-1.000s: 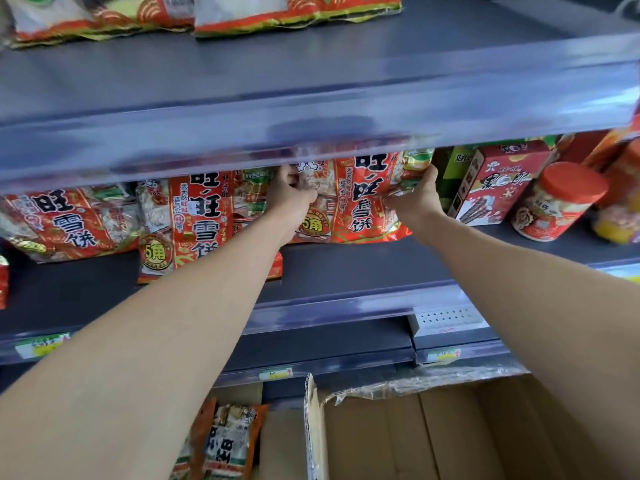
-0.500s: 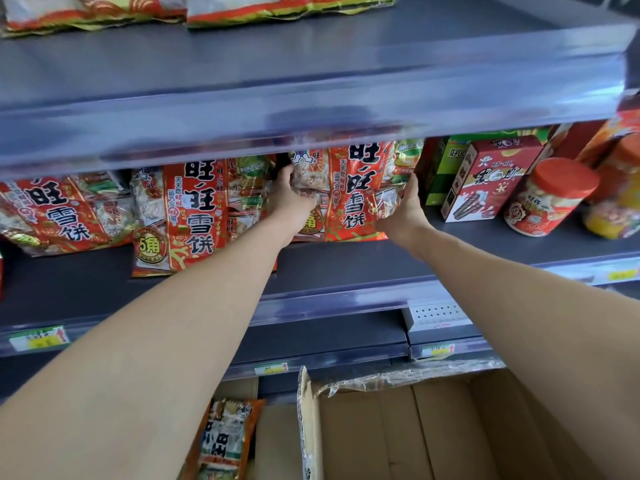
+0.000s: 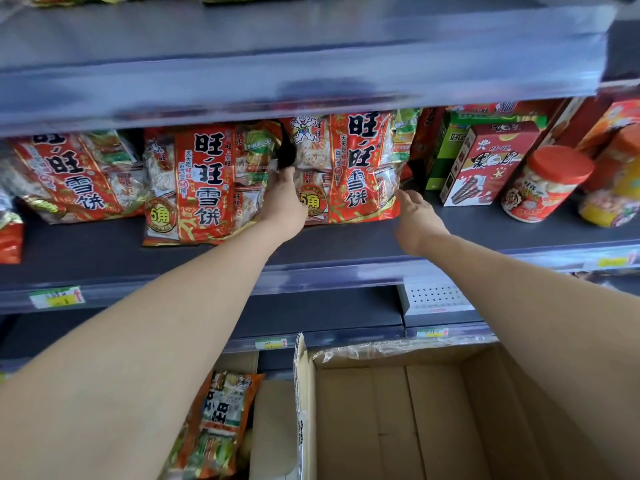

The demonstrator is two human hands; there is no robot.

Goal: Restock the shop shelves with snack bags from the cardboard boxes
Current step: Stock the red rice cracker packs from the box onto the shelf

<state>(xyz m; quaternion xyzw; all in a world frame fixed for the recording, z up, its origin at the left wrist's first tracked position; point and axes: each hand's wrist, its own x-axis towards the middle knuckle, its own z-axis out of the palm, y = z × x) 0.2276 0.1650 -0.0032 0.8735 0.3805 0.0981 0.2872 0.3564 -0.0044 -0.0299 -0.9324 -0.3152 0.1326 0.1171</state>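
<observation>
A red snack bag [image 3: 356, 168] with black lettering stands upright on the grey middle shelf [image 3: 311, 247]. My left hand [image 3: 284, 202] is on its lower left edge, fingers tucked into the gap beside a second red bag [image 3: 204, 181]. My right hand [image 3: 415, 216] hovers just off the bag's lower right corner, fingers spread, holding nothing. A third red bag [image 3: 69, 178] leans further left. Below, an open cardboard box [image 3: 433, 410] shows a bare bottom. Another snack bag [image 3: 221, 420] lies in a box to its left.
Right of the bags stand a green box [image 3: 450, 147], a red biscuit box [image 3: 491, 161] and a red-lidded jar [image 3: 540, 185]. The upper shelf [image 3: 311, 64] overhangs low above the bags. Price-tag rails run along the shelf fronts.
My right hand has come off the bag's right side and drawn back with fingers spread. The bag now stands upright further back. My left hand has slid down its left edge.
</observation>
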